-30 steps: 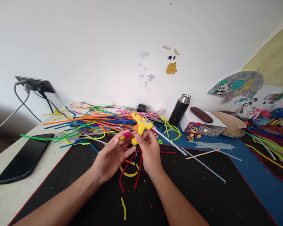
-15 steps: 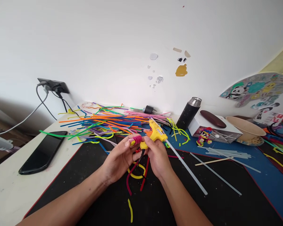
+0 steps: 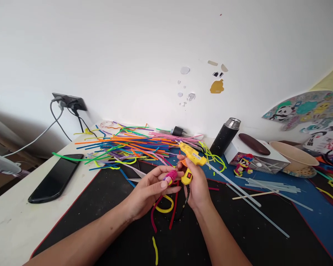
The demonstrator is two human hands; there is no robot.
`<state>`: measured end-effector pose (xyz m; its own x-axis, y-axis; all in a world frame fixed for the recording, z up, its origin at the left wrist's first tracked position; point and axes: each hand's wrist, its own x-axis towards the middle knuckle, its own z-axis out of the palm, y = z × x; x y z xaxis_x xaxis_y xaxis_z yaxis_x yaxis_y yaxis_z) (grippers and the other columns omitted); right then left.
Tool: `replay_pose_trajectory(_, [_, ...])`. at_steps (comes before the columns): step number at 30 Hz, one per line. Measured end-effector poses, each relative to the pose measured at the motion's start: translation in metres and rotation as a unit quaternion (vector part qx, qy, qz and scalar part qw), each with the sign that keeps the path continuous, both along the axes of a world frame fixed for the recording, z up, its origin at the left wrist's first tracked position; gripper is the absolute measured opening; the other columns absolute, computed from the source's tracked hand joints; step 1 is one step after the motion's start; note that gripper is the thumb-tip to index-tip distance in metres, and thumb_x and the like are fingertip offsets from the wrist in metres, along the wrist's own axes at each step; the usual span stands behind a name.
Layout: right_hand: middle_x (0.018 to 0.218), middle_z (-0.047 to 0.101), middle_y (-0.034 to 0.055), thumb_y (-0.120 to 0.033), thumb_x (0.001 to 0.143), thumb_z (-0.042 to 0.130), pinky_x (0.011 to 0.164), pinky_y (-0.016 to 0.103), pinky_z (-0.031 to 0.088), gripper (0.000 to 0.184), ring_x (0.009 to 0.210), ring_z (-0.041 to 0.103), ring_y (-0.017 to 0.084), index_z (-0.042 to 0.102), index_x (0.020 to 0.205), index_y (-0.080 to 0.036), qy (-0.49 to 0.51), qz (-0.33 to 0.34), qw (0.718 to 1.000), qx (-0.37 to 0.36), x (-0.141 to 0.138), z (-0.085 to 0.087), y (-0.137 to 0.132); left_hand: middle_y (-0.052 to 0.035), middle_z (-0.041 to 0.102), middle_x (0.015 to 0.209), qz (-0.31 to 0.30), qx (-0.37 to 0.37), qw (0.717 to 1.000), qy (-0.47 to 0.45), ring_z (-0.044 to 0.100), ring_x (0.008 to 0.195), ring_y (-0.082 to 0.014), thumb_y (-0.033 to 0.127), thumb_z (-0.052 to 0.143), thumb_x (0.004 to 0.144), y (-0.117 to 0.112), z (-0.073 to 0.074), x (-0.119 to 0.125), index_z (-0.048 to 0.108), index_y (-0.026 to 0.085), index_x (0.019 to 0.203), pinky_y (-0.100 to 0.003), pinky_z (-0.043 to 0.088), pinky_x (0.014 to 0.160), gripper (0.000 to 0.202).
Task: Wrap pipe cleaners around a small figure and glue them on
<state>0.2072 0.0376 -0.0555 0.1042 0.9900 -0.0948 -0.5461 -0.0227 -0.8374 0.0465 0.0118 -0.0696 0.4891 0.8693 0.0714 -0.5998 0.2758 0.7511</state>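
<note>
My left hand (image 3: 150, 190) pinches a small coil of pink and yellow pipe cleaner (image 3: 170, 176) between thumb and fingers. My right hand (image 3: 195, 184) grips the handle of a yellow hot glue gun (image 3: 191, 159), whose nozzle points up and to the left, just above the coil. A clear glue stick (image 3: 233, 186) sticks out of the gun's back toward the right. Both hands hover over a black mat (image 3: 238, 236). Under them lie red and yellow pipe cleaner pieces (image 3: 166, 207).
A heap of coloured pipe cleaners (image 3: 127, 146) covers the back of the desk. A black phone (image 3: 55, 179) lies at the left, below a wall socket (image 3: 69, 101) with cables. A black flask (image 3: 224, 137), a white box (image 3: 256, 157), a bowl (image 3: 294, 155) and loose glue sticks (image 3: 269, 183) sit at the right.
The view has shifted left. My right hand has lifted the glue gun and turned it, so the nozzle now sits above the coil; my left hand moved the coil slightly right and down.
</note>
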Motion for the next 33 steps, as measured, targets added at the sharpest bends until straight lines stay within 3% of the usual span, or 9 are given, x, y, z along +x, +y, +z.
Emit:
replay_pose_trajectory(2, [0.073, 0.063, -0.0009, -0.043, 0.080, 0.083, 0.061, 0.026, 0.049, 0.030, 0.066, 0.059, 0.014, 0.076, 0.093, -0.018, -0.010, -0.021, 0.999, 0.024, 0.006, 0.002, 0.002, -0.0137, 0.075, 0.126, 0.028, 0.015, 0.999, 0.024, 0.064, 0.130, -0.0329, 0.035, 0.083, 0.087, 0.004, 0.001, -0.003, 0.070, 0.021, 0.121, -0.043, 0.055, 0.104, 0.039])
replay_pose_trajectory(5, [0.064, 0.058, -0.0035, -0.046, 0.083, 0.080, 0.052, 0.024, 0.043, 0.030, 0.056, 0.054, 0.012, 0.072, 0.091, -0.018, -0.027, -0.037, 0.998, 0.052, 0.013, 0.004, 0.004, -0.0100, 0.075, 0.120, 0.131, 0.030, 0.987, 0.084, 0.069, 0.119, -0.0297, 0.035, 0.083, 0.086, 0.013, 0.003, -0.010, 0.070, 0.022, 0.118, -0.038, 0.058, 0.095, 0.036])
replay_pose_trajectory(8, [0.058, 0.051, -0.0054, -0.051, 0.087, 0.077, 0.046, 0.023, 0.035, 0.034, 0.050, 0.049, 0.011, 0.071, 0.090, -0.018, -0.042, -0.012, 0.997, 0.069, 0.015, 0.007, 0.002, -0.0062, 0.074, 0.116, 0.241, 0.059, 0.954, 0.170, 0.069, 0.112, -0.0247, 0.034, 0.084, 0.084, 0.023, 0.002, -0.016, 0.068, 0.024, 0.119, -0.035, 0.056, 0.093, 0.039])
replay_pose_trajectory(10, [0.056, 0.049, -0.0056, -0.055, 0.089, 0.075, 0.046, 0.023, 0.035, 0.038, 0.049, 0.048, 0.011, 0.071, 0.090, -0.017, -0.056, 0.020, 0.995, 0.079, 0.012, 0.006, -0.001, -0.0053, 0.073, 0.116, 0.276, 0.095, 0.931, 0.219, 0.069, 0.110, -0.0229, 0.034, 0.084, 0.084, 0.027, 0.000, -0.020, 0.066, 0.025, 0.122, -0.034, 0.055, 0.094, 0.043])
replay_pose_trajectory(15, [0.052, 0.048, -0.0047, -0.063, 0.093, 0.069, 0.051, 0.025, 0.040, 0.047, 0.048, 0.050, 0.011, 0.070, 0.082, -0.017, -0.106, 0.077, 0.987, 0.094, 0.006, 0.003, -0.008, -0.0070, 0.070, 0.122, 0.301, 0.164, 0.893, 0.293, 0.067, 0.116, -0.0252, 0.035, 0.080, 0.087, 0.033, -0.004, -0.025, 0.061, 0.026, 0.128, -0.039, 0.055, 0.097, 0.046])
replay_pose_trajectory(23, [0.052, 0.049, -0.0015, -0.066, 0.092, 0.068, 0.053, 0.028, 0.044, 0.064, 0.047, 0.053, 0.012, 0.055, 0.050, -0.019, -0.169, 0.070, 0.977, 0.106, 0.006, 0.001, -0.006, -0.0070, 0.069, 0.124, 0.316, 0.204, 0.864, 0.334, 0.066, 0.118, -0.0250, 0.033, 0.077, 0.089, 0.037, -0.009, -0.029, 0.059, 0.027, 0.130, -0.040, 0.056, 0.098, 0.045])
replay_pose_trajectory(29, [0.050, 0.053, 0.0006, -0.074, 0.089, 0.065, 0.052, 0.029, 0.043, 0.069, 0.047, 0.052, 0.013, 0.054, 0.049, -0.020, -0.235, 0.115, 0.960, 0.100, 0.000, 0.000, -0.014, -0.0086, 0.069, 0.126, 0.333, 0.206, 0.859, 0.330, 0.065, 0.120, -0.0265, 0.034, 0.077, 0.088, 0.041, -0.008, -0.032, 0.056, 0.027, 0.133, -0.041, 0.057, 0.095, 0.051])
replay_pose_trajectory(33, [0.053, 0.056, 0.0015, -0.074, 0.091, 0.063, 0.053, 0.029, 0.043, 0.067, 0.050, 0.053, 0.014, 0.055, 0.052, -0.020, -0.254, 0.137, 0.952, 0.097, -0.001, -0.003, -0.016, -0.0093, 0.068, 0.128, 0.351, 0.223, 0.836, 0.357, 0.065, 0.121, -0.0273, 0.034, 0.076, 0.089, 0.044, -0.008, -0.036, 0.057, 0.027, 0.132, -0.041, 0.057, 0.095, 0.048])
